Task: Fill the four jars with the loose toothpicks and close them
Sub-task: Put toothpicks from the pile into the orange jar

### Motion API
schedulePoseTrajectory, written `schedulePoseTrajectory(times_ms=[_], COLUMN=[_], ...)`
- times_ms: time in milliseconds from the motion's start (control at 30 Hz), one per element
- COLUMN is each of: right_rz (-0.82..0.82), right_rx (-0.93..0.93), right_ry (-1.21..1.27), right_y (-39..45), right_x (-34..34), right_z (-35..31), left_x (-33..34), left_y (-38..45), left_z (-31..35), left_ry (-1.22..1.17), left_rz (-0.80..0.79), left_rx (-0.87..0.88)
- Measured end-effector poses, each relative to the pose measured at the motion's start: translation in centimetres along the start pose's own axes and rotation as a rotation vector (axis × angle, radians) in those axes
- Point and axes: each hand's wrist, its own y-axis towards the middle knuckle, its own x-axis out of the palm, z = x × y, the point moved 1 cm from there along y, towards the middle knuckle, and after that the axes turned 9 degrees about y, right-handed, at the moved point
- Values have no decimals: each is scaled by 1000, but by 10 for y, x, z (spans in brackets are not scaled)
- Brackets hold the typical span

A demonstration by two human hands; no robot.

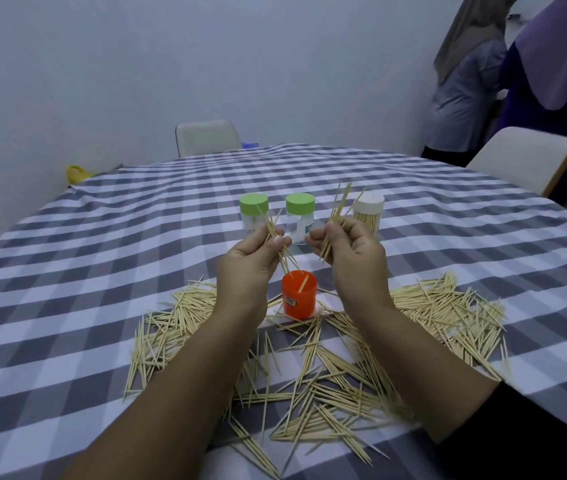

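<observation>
Both hands raised above the checked surface (67, 271), side by side, slightly apart. Left hand (247, 268) pinching a small bundle of toothpicks (277, 242) between thumb and fingers; long axis running diagonally, upper ends toward far left, lower tips down toward the orange jar (299, 297). Right hand (351, 254) curled round a second bundle (335, 220); long axis near upright, leaning right at the top, tips fanned above the fingers, lower ends poking out under the thumb. Orange jar open, standing upright on the surface just below and between the hands, one or two toothpicks leaning inside. Loose toothpicks (327, 386) strewn flat around the jar and under both forearms, pointing every way, thickest heaps near left and far right. Beyond the hands, in a row: two clear jars with green lids (253, 204) (299, 202) on, and a white-capped jar (368, 213) packed with upright toothpicks, just behind the right hand's bundle. Two pale chairs (206, 136) at the far edge.
</observation>
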Motion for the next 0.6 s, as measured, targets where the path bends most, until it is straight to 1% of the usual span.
schedulePoseTrajectory(times_ms=[100,233,433,600], right_rz=[-30,-43,-76,-115], right_rx=[55,121,198,214], right_ry=[-87,-93,-213,-297], right_y=[-4,-8,-14,-14], right_x=[-1,2,3,0], right_z=[11,19,19,17], left_x=[-2,-5,-7,-10], left_y=[0,0,6,7], left_z=[-7,-12,-23,-23], left_ry=[62,71,84,92], left_rz=[1,-31,-39,-21], left_rx=[-13,-35,-131,-154])
